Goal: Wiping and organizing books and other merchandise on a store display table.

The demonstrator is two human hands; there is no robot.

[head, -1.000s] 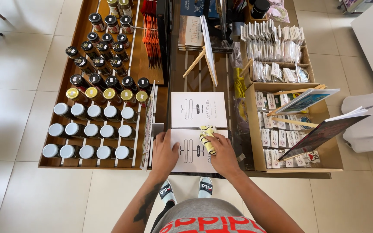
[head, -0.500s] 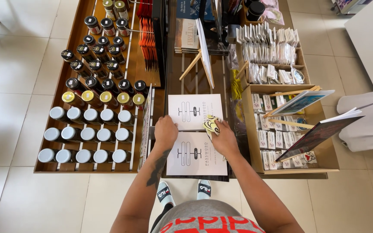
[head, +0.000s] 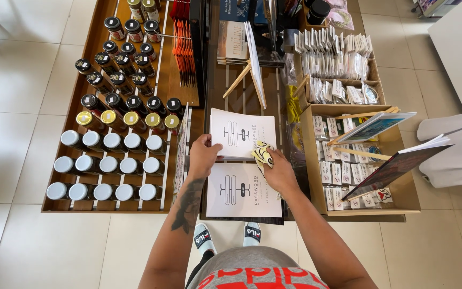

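At the centre of the frame the left hand (head: 203, 156) grips the left edge of the upper white booklet (head: 241, 134), fingers curled over the edge and closed on it, thumb on its cover. The right hand (head: 280, 171), just right of centre, is closed around a crumpled yellow-and-white patterned cloth (head: 261, 152), pressing it against the lower right corner of that same booklet. Directly below lies a second white booklet (head: 243, 190) with the same plain cover, flat on the dark slatted shelf (head: 241, 91); the right wrist crosses its upper right corner. To the left of the frame a wooden tray (head: 177, 85) holds rows of jars: white-lidded jars (head: 105, 167) in the lower left, a row of gold-lidded ones (head: 124, 119) above them, and black-lidded jars (head: 118, 69) running toward the upper left. On the right side wooden boxes (head: 316, 176) hold small packets (head: 338, 176), with two propped books on wooden easels (head: 386, 144) over them. At the bottom centre two sandalled feet (head: 225, 238) stand on the pale tiled floor (head: 17, 107)
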